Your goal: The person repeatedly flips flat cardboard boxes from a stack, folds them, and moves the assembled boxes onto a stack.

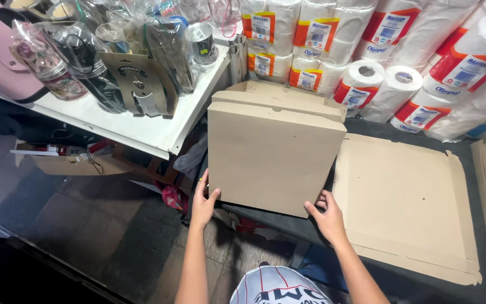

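Brown cardboard box [274, 155], flat, closed, plain, both hands at its near corners

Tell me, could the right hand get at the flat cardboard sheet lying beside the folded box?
Probably yes. The right hand grips the folded box at its lower corner, right next to the flat cardboard sheet, with nothing between them.

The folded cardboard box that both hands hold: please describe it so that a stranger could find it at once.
Look at the dark worktable below the wall of paper rolls. At its left end, the left hand and right hand grip the near corners of a closed square cardboard box. Unlike the flat cardboard sheet beside it, it is folded and stacked on another box.
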